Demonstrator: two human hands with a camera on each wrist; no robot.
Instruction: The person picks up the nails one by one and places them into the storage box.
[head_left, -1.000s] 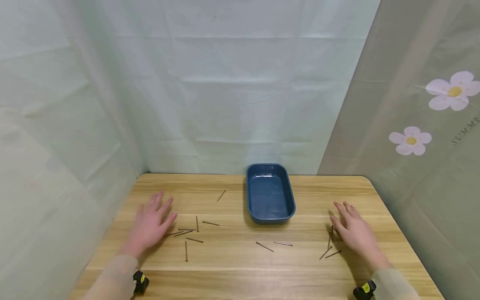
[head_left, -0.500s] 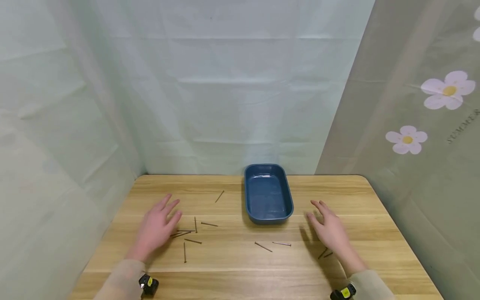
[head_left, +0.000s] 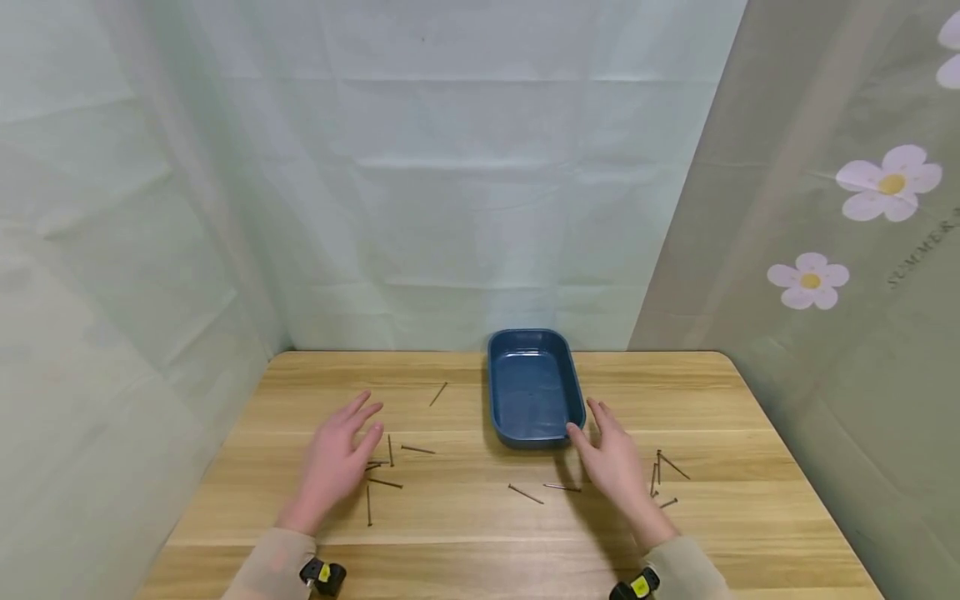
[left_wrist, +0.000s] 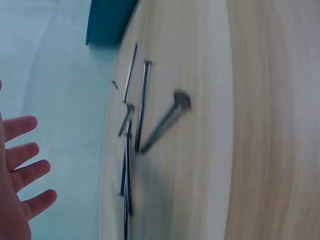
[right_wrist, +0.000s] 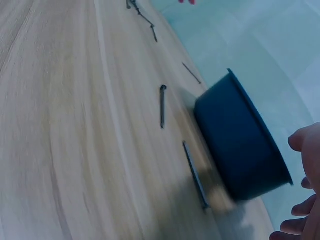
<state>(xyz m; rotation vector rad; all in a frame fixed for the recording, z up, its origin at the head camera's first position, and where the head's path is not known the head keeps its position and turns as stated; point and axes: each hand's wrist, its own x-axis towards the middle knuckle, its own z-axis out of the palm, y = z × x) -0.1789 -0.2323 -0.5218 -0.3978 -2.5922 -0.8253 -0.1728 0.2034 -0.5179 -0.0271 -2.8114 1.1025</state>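
Note:
A dark blue tray [head_left: 534, 387] stands at the back middle of the wooden table [head_left: 465, 517]; the right wrist view shows its outer wall [right_wrist: 240, 145]. My right hand [head_left: 613, 463] hovers flat with straight fingers, its fingertips at the tray's near right corner. My left hand [head_left: 337, 460] is spread flat over a cluster of nails [head_left: 384, 472], holding nothing. Those nails [left_wrist: 137, 130] lie close before the left wrist camera, with my fingers [left_wrist: 25, 165] at the left edge. Two nails [head_left: 543, 490] lie between my hands.
More nails [head_left: 663, 477] lie right of my right hand, and a single nail [head_left: 438, 393] sits left of the tray. Pale green cloth walls close in the table on the left, back and right. The right cloth carries flower prints [head_left: 810, 280].
My right hand has moved left from the right-hand nails to the tray's near corner, uncovering those nails. My left hand has shifted slightly right over its cluster.

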